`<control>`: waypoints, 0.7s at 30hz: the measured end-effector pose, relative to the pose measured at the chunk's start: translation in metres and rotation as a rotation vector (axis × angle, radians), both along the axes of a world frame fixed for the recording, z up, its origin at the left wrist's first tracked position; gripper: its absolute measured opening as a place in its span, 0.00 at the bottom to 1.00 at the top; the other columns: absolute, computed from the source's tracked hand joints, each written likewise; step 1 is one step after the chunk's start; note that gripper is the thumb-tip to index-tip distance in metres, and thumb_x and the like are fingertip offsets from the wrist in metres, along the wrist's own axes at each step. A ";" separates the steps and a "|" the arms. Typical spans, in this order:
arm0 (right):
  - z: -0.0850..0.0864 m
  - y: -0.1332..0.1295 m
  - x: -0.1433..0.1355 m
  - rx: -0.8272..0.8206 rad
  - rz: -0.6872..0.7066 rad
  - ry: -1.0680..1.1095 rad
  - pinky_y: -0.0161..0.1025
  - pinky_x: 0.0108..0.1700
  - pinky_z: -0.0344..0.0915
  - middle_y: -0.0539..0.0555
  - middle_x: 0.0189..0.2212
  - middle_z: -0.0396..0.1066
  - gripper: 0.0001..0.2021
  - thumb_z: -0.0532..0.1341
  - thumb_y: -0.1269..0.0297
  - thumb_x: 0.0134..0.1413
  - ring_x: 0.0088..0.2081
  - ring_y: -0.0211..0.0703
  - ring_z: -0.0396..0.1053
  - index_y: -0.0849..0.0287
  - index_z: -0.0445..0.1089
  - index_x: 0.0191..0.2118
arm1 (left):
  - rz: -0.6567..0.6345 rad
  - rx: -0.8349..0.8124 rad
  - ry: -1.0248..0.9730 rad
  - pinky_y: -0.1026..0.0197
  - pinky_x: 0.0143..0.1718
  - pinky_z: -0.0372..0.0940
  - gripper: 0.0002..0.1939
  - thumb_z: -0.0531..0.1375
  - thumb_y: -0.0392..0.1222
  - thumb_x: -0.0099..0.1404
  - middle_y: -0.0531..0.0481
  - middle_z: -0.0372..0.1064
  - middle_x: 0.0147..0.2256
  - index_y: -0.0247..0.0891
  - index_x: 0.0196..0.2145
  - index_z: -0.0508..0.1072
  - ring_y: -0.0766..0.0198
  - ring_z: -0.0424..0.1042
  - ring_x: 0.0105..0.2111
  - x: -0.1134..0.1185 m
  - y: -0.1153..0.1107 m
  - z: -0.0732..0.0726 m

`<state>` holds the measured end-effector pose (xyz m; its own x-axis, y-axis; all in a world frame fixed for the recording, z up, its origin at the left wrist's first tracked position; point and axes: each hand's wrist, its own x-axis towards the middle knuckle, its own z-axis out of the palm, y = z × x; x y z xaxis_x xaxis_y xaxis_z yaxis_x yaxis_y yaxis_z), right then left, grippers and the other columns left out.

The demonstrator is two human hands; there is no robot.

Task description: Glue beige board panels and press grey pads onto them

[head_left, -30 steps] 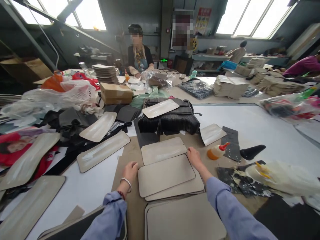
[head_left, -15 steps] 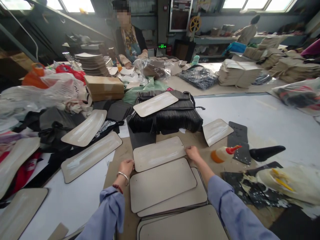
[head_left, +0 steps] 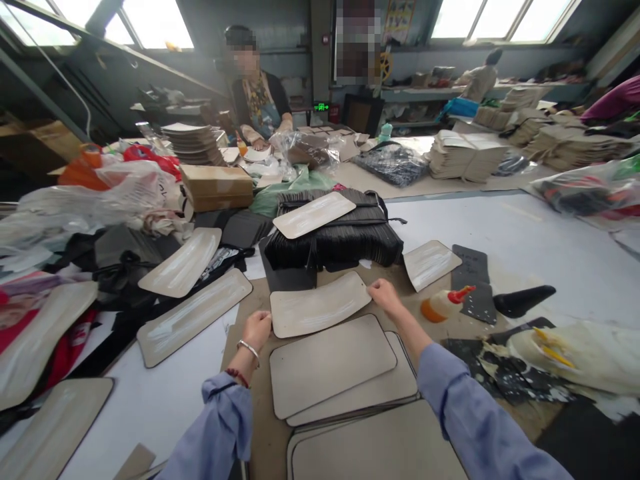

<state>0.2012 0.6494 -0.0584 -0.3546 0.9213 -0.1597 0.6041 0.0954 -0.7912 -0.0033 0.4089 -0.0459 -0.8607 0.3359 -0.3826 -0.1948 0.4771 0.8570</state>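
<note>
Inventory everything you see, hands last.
bowed panel: one, beige, centre
unsmeared panels: several, beige, stacked bottom centre
bundle: one, black, beyond bowed panel
smeared panels: six more, beige, left, right and atop bundle
bottle: one, orange, near right
small box: one, brown, behind left
bags: several, mixed colours, left
other people: three, mixed clothing, background
left hand: one, blue sleeve, panel's left end
right hand: one, blue sleeve, panel's right end

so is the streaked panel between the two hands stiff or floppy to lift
The panel likely flexes without collapsing: it bows between the left hand and right hand. Looking thin, it's probably light for its size. Its face, streaked whitish, might feel tacky.
</note>
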 end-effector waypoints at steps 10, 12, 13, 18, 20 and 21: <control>0.025 -0.106 0.152 -0.054 -0.117 0.176 0.35 0.27 0.58 0.48 0.21 0.62 0.10 0.56 0.55 0.42 0.24 0.37 0.61 0.57 0.60 0.25 | -0.132 0.103 -0.071 0.65 0.22 0.56 0.18 0.60 0.52 0.43 0.54 0.64 0.20 0.34 0.26 0.69 0.68 0.59 0.20 0.104 -0.099 0.015; 0.013 -0.139 0.184 -0.047 -0.155 0.128 0.35 0.28 0.58 0.48 0.21 0.62 0.10 0.55 0.55 0.43 0.25 0.38 0.61 0.57 0.60 0.25 | -0.153 0.045 -0.113 0.63 0.23 0.58 0.20 0.60 0.55 0.43 0.52 0.66 0.21 0.34 0.28 0.70 0.66 0.61 0.22 0.131 -0.123 0.005; 0.006 -0.154 0.196 -0.042 -0.176 0.098 0.36 0.29 0.58 0.48 0.21 0.62 0.10 0.54 0.55 0.43 0.25 0.39 0.60 0.56 0.60 0.25 | -0.165 0.014 -0.133 0.62 0.24 0.59 0.21 0.59 0.55 0.43 0.51 0.67 0.22 0.34 0.28 0.70 0.65 0.62 0.23 0.143 -0.133 -0.002; -0.025 -0.206 0.240 -0.010 -0.225 -0.055 0.37 0.31 0.58 0.48 0.21 0.63 0.10 0.51 0.55 0.46 0.25 0.40 0.61 0.55 0.60 0.25 | -0.266 -0.123 -0.133 0.59 0.24 0.61 0.23 0.57 0.58 0.41 0.53 0.67 0.20 0.36 0.28 0.69 0.61 0.65 0.21 0.170 -0.161 -0.030; -0.030 -0.213 0.261 0.025 -0.195 -0.143 0.37 0.32 0.59 0.49 0.22 0.65 0.10 0.50 0.56 0.50 0.26 0.41 0.63 0.55 0.61 0.27 | -0.305 -0.177 -0.106 0.59 0.24 0.62 0.22 0.55 0.58 0.41 0.53 0.67 0.20 0.38 0.27 0.69 0.60 0.66 0.22 0.171 -0.164 -0.033; -0.032 -0.215 0.273 0.072 -0.188 -0.211 0.38 0.33 0.59 0.50 0.24 0.65 0.10 0.50 0.57 0.51 0.28 0.42 0.63 0.55 0.62 0.28 | -0.321 -0.206 -0.092 0.59 0.25 0.63 0.21 0.54 0.57 0.41 0.52 0.68 0.20 0.38 0.27 0.69 0.59 0.67 0.23 0.170 -0.165 -0.033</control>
<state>0.4737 0.4343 -0.0899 -0.1425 0.9793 -0.1437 0.7673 0.0175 -0.6411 0.1663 0.2443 -0.0791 -0.6832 0.4906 -0.5409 -0.0798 0.6861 0.7231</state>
